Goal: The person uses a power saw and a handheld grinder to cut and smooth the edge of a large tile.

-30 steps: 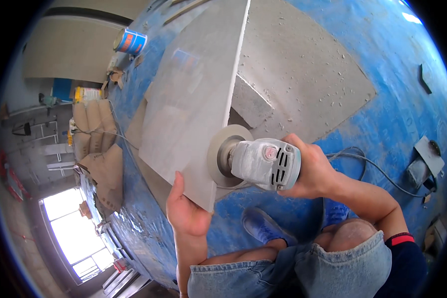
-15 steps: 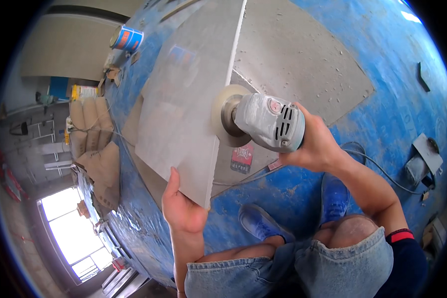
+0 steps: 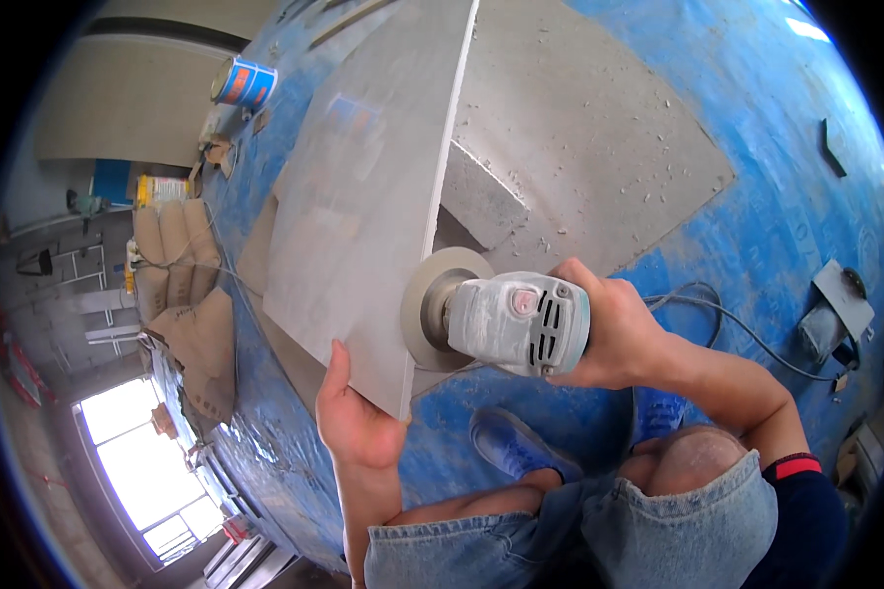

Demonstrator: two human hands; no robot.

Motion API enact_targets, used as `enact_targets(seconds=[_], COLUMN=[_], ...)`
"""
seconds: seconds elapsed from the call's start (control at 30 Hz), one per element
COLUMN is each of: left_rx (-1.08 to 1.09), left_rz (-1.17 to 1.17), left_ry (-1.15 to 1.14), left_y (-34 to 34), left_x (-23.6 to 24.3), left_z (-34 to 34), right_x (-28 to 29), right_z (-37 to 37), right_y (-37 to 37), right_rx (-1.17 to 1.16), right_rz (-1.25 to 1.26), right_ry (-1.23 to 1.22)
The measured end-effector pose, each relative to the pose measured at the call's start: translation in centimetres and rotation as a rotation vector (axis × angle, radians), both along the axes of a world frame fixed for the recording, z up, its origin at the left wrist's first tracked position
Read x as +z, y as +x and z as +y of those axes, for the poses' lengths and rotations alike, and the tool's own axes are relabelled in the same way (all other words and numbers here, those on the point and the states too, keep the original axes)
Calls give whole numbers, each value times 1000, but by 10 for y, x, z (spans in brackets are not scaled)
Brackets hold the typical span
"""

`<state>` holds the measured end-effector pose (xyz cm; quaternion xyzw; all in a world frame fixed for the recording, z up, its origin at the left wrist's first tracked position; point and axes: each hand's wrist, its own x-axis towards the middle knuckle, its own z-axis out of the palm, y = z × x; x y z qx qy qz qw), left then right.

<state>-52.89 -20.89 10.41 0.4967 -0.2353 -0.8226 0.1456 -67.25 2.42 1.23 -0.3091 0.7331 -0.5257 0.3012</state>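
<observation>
My right hand (image 3: 604, 324) is wrapped round the body of a dusty grey angle grinder (image 3: 506, 319). Its round pale disc (image 3: 430, 309) stands against the right-hand edge of a large grey tile (image 3: 359, 196), close to the near corner. That tile is tilted up, with its smooth face toward the left. At its near end my left hand (image 3: 363, 412) grips the corner, the thumb up on the face and the fingers hidden beneath. A grey block (image 3: 483, 196) shows under the raised edge.
Chip-strewn grey board (image 3: 599, 137) lies on the blue floor covering (image 3: 766, 226). A cord (image 3: 746, 329) runs off to the right. Brown sacks (image 3: 192, 245) and a blue can (image 3: 246, 83) stand left; a dark offcut (image 3: 833, 147) lies far right. My blue shoes (image 3: 521, 447) are close below.
My right hand has brought the grinder down along the tile's edge toward the near corner, uncovering the grey block. My left hand keeps its hold, with the tile shifted slightly left.
</observation>
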Motion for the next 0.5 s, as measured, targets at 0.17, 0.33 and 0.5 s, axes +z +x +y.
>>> enact_targets(seconds=[0.17,0.33,0.5], left_rx=[-16,-10,-13], left_rz=[-6,-19,-39], left_ry=[-12,-26,-27], left_y=[-2,-3,-2], left_x=[1,3,0], left_z=[1,2,4], right_x=[-3,-1,-3], right_z=[-5,-7,3], right_y=[-15,-29,-8], right_rx=[-105,-130,-30], right_rz=[3,-6,56], right_ry=[-18,-29,-27])
